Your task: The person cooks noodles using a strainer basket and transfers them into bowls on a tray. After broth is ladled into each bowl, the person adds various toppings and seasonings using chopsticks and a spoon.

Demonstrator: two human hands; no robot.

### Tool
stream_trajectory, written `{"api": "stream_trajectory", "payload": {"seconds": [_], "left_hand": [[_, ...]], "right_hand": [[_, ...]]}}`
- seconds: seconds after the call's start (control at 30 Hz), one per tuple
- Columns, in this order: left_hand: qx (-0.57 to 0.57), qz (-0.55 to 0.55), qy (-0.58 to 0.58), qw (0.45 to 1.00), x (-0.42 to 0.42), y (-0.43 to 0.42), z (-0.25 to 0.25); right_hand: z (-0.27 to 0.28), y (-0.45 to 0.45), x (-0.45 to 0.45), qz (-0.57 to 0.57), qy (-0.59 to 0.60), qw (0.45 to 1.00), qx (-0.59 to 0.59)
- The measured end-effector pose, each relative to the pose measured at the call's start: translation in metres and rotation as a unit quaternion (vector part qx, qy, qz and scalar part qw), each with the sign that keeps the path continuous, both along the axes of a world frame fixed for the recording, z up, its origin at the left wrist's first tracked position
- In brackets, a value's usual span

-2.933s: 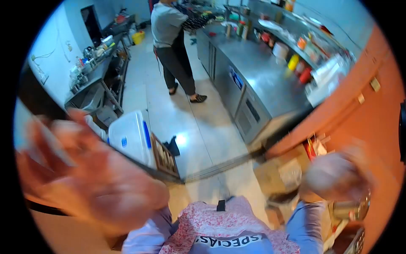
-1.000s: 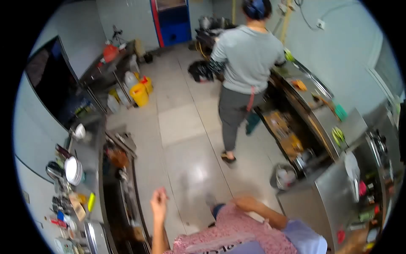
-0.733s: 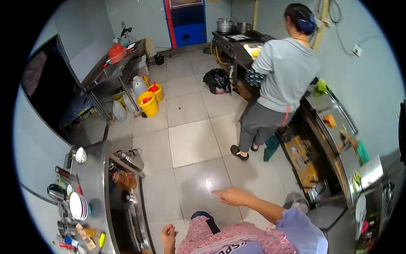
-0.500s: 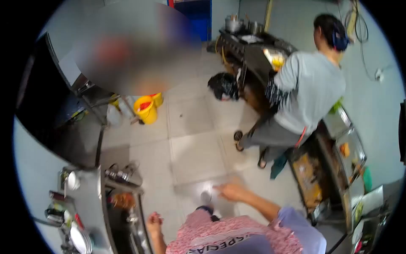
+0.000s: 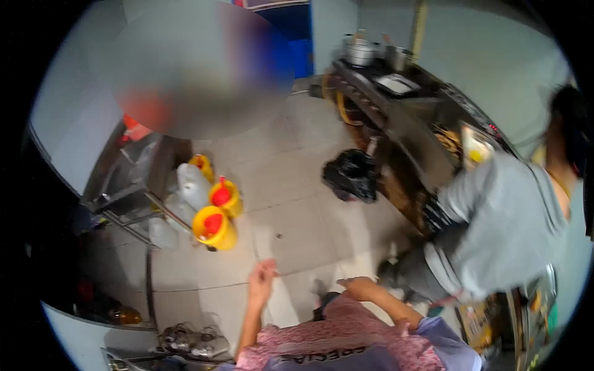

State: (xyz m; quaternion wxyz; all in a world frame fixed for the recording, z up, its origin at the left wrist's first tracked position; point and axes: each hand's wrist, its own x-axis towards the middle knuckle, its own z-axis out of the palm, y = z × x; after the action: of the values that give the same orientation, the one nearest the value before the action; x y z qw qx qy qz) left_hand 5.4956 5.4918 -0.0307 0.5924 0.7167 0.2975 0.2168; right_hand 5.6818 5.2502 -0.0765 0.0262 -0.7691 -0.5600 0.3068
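L hand (image 5: 263,279) is half-curled & blurred; can't tell if it holds anything. R hand (image 5: 360,288) looks loosely open, nothing seen in it, in front of the pink-and-red patterned cloth apron (image 5: 334,328); contact w/ it unclear. Nearest L hand: round yellow plastic bucket (image 5: 226,236) w/ a red item inside, on the pale tiled floor (image 5: 297,226), apart from the hand. 2nd yellow plastic bucket (image 5: 233,206) stands just behind. Co-worker in grey top (image 5: 504,222) leans near R arm, by the long steel cooking range (image 5: 411,139). Poss. trouble: a careless step could tip a bucket; a foot could snag the crumpled black plastic bag (image 5: 348,176); R elbow swinging wide would prob. bump co-worker.
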Motion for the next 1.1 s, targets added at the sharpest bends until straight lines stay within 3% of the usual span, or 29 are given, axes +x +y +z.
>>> {"api": "stream_trajectory", "payload": {"seconds": [0.03,0.13,0.23,0.3,0.37,0.43,0.53,0.6,0.67,0.8,0.93,1.0,1.07,1.1], "left_hand": [[-0.061,0.017,0.011,0.998,0.007,0.016,-0.013],[-0.227,0.047,-0.020,0.973,0.042,0.081,-0.005],[-0.206,0.177,0.010,0.962,0.067,0.165,-0.025],[-0.221,0.244,0.036,0.944,0.082,0.237,-0.070],[-0.220,0.310,-0.024,0.924,0.124,0.300,-0.053],[-0.201,0.327,-0.041,0.922,0.167,0.378,-0.046],[-0.141,0.232,-0.093,0.958,0.277,0.529,-0.067],[-0.129,0.204,-0.083,0.967,0.376,0.586,-0.011],[-0.076,0.104,-0.102,0.986,0.480,0.639,0.037],[-0.037,-0.073,-0.077,0.994,0.655,0.721,0.082],[-0.031,-0.106,-0.086,0.990,0.781,0.779,0.063],[-0.004,-0.103,-0.048,0.993,0.836,0.821,0.041],[-0.017,-0.126,-0.017,0.992,0.875,0.857,0.045],[-0.020,-0.116,-0.006,0.993,0.888,0.874,0.048]], "right_hand": [[-0.001,0.040,0.029,-0.007,-0.006,1.000,-0.014],[0.031,0.161,0.113,0.022,-0.011,0.994,0.105],[0.055,0.270,0.187,0.037,0.040,0.981,0.184],[0.049,0.344,0.246,0.093,-0.036,0.986,0.135],[0.036,0.400,0.292,0.099,-0.094,0.990,0.018],[0.029,0.437,0.329,0.086,-0.056,0.995,0.019],[0.057,0.489,0.412,0.004,-0.065,0.997,-0.038],[0.089,0.516,0.455,-0.049,-0.032,0.997,-0.049],[0.072,0.540,0.515,-0.100,-0.007,0.995,0.029],[0.058,0.600,0.622,-0.137,-0.005,0.988,-0.076],[0.014,0.658,0.728,-0.144,0.031,0.988,-0.034],[-0.060,0.697,0.798,-0.116,-0.031,0.993,-0.009],[-0.013,0.745,0.850,-0.089,-0.095,0.991,-0.011],[0.008,0.768,0.876,-0.118,-0.070,0.990,0.008]]}}
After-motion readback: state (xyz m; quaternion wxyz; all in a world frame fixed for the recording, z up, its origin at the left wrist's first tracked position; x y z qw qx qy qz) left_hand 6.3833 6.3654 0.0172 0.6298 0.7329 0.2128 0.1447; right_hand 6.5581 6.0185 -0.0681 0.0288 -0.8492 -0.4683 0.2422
